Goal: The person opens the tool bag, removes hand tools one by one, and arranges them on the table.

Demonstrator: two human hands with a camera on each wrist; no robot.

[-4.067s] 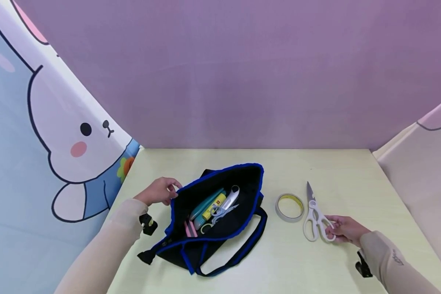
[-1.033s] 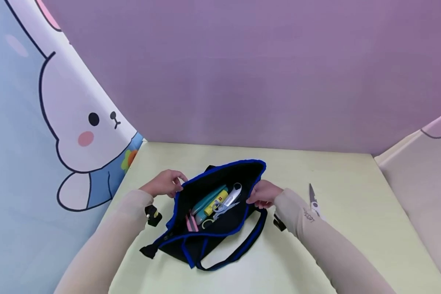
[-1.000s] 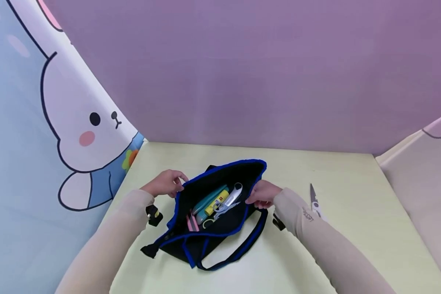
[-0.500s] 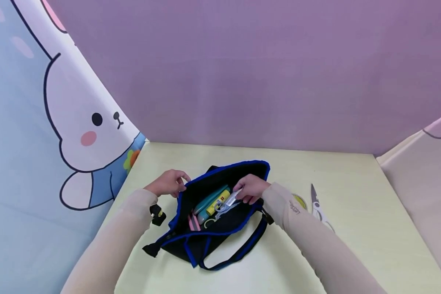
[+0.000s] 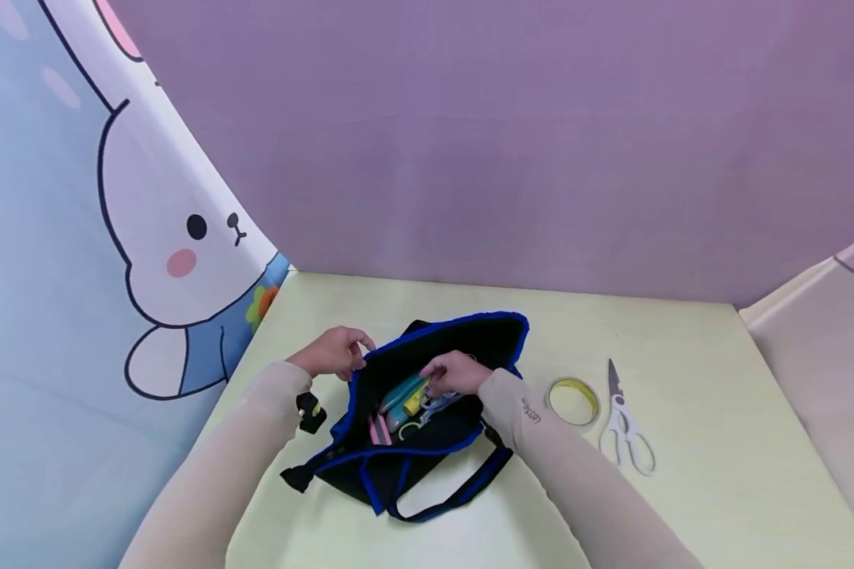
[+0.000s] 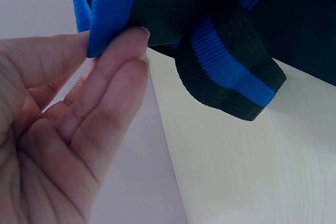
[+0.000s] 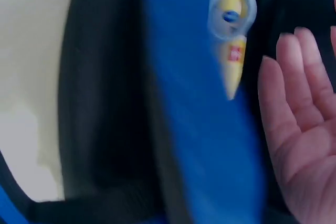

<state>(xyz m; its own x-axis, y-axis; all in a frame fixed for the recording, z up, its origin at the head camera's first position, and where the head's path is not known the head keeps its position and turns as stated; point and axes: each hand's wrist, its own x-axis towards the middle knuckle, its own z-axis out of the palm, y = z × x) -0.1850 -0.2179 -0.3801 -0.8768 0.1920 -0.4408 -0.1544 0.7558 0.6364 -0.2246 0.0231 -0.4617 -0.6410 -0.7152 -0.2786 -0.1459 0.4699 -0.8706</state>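
A black bag [image 5: 470, 435] with blue edging lies with its mouth open. My left hand [image 5: 333, 352] pinches its upper left rim; in the left wrist view the thumb and fingers of my left hand [image 6: 73, 98] hold the blue edge [image 6: 113, 11]. Inside the bag, my right hand [image 5: 455, 373] is over a yellow tube [image 5: 414, 401] and small scissors [image 5: 437, 405]; the right wrist view shows my right hand [image 7: 310, 124] with fingers extended beside the yellow tube [image 7: 235, 56]. A teal item [image 5: 398, 395] and a pink item [image 5: 379, 431] lie at the left inside.
Right of the bag, a tape roll [image 5: 592, 411] and white-handled scissors [image 5: 621, 427] lie on the pale table [image 5: 719, 411]. The bag's strap [image 5: 470, 490] loops toward the front. A purple backdrop [image 5: 505, 158] rises behind, with a rabbit-print cloth [image 5: 178, 276] at the left.
My right hand has moved from the white-handled scissors to the bag's right rim, then left and inside over the items. The tape roll is uncovered again. My left hand still holds the rim.
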